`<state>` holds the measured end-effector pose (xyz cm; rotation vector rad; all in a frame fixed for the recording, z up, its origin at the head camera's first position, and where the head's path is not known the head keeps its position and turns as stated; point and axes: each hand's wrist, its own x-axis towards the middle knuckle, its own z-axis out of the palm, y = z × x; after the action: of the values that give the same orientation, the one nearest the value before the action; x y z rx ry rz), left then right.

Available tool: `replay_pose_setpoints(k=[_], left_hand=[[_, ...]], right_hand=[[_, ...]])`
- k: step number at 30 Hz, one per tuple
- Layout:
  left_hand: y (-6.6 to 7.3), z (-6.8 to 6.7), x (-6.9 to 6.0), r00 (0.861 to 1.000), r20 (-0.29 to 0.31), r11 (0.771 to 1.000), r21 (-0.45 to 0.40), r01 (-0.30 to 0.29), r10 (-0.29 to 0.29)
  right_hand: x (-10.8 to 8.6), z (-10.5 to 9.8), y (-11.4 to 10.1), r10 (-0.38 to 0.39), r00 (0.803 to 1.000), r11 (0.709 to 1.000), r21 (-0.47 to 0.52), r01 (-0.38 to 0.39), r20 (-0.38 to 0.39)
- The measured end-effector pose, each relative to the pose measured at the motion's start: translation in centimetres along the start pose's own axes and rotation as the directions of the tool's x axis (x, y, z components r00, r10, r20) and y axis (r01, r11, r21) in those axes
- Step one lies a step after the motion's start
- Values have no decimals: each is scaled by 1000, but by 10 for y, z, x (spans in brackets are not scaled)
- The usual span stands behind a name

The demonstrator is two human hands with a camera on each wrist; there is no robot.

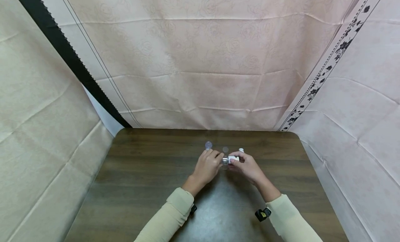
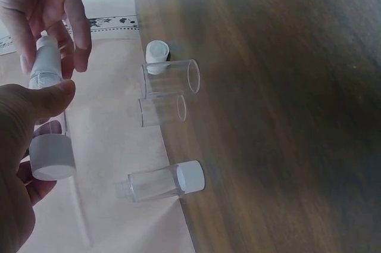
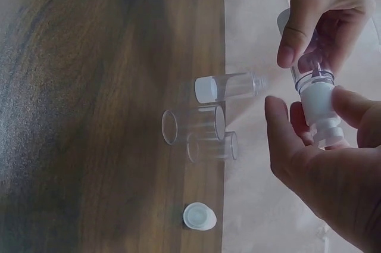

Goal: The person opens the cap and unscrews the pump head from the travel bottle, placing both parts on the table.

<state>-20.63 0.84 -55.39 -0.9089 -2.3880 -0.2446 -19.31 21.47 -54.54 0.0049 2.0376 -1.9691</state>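
Note:
A clear bottle with a white base (image 2: 52, 158) is gripped by my left hand (image 1: 207, 166), its neck toward the right. My right hand (image 1: 248, 168) pinches a white pump top (image 3: 319, 104) between thumb and fingers. The pump top sits at the mouth of that bottle, in line with it; whether it is threaded on cannot be told. Fingers hide part of the clear bottle wall. Beyond the hands a second clear bottle (image 3: 235, 87) stands on its white base, with an uncovered neck.
Two clear cylindrical covers (image 3: 193, 125) stand close together on the wooden table (image 1: 140, 179), near its far edge. To their right is another white pump top (image 3: 199, 216). Patterned cloth (image 1: 200, 78) hangs behind the table and on both sides.

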Motion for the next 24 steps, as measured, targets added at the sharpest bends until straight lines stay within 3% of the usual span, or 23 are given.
replay_pose_setpoints(k=[8, 24], left_hand=[[1, 0, -3, 999, 36, 998, -46, 39, -38], [2, 0, -3, 994, 60, 992, -92, 92, -86]], right_hand=[[-2, 1, 0, -60, 998, 991, -121, 55, -37], [-8, 10, -6, -180, 974, 960, -241, 144, -135]])
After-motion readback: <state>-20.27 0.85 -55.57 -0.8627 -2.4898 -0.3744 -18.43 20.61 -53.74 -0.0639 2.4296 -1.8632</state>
